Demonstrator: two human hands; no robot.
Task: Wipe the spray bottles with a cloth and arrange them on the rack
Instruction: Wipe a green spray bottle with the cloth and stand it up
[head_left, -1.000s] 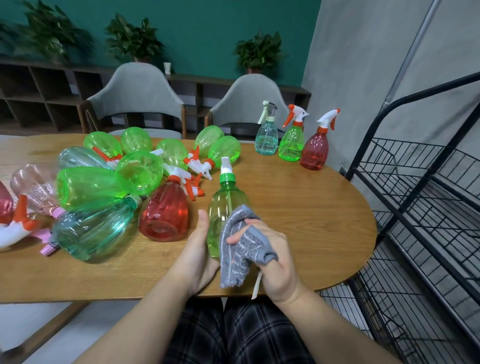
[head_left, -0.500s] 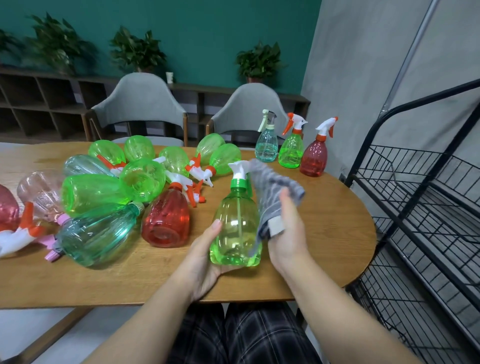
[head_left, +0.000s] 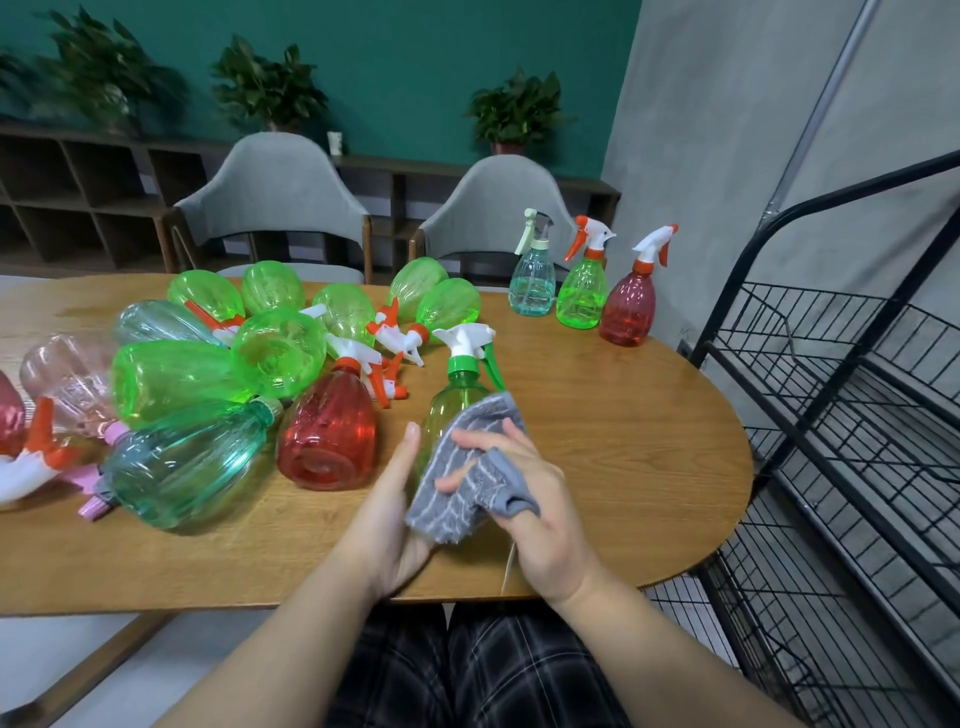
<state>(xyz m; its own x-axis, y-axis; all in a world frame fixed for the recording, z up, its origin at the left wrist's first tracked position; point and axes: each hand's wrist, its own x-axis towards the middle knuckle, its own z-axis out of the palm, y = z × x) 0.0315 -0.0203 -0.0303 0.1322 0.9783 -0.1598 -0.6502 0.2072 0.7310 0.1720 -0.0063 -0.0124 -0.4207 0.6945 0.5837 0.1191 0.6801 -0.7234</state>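
- Left hand cups the base of the green spray bottle, fingers curled under and thumb up along its side, holding it upright just over the near edge of the counter.
- Right hand presses the grey cloth flat against the bottle's front, fingers spread over it and partly wrapped in it; the grip on the cloth looks loose.
- Bottle's weight seems to rest on one palm only, so a hard rub could tip it toward the near edge and off onto the lap.
- Cloth's lower corner hangs free, and I judge it could slip from those open fingers mid-stroke.
- Heap of lying bottles sits near the left elbow side; the red bottle lies just beside the left hand, and a nudge may set it rolling.
- Three upright bottles stand at the far right edge, near the black wire rack, and would topple easily if knocked during the carry across.
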